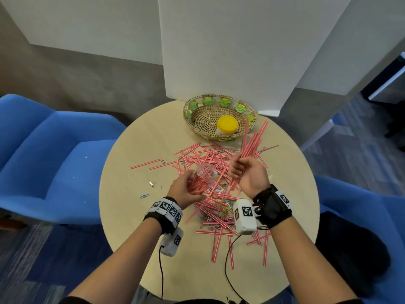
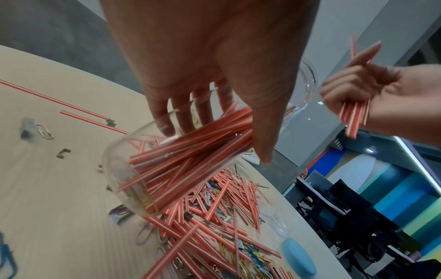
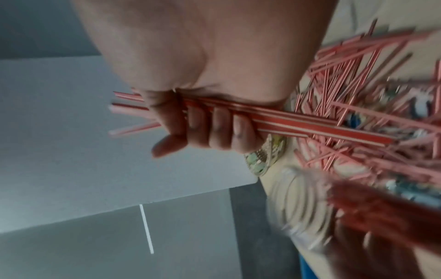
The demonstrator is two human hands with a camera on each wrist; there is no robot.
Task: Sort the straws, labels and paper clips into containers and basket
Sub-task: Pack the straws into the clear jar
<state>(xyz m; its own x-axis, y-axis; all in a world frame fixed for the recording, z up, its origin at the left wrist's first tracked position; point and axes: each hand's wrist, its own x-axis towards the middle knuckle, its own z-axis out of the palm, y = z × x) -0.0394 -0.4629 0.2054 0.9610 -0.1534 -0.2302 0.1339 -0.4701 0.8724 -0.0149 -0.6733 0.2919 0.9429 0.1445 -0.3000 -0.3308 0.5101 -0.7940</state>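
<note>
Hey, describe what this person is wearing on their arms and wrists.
Both forearms are bare, with no sleeves showing. Each wrist carries a black strap ringed with white blocks printed with black square code markers. A white box-shaped camera unit hangs off each wrist, also bearing a marker: one by the left wrist, one by the right. A thin black cable trails from each unit.

Red-and-white striped thin paper straws (image 1: pixel 210 163) cover a pale beige round wooden table (image 1: pixel 131 150). A tan woven wicker basket (image 1: pixel 197 119) bears green leaf trim and holds a yellow-lidded jar (image 1: pixel 227 124). Multicoloured wire paper clips (image 2: pixel 250 253) show yellow, blue and purple.
</note>
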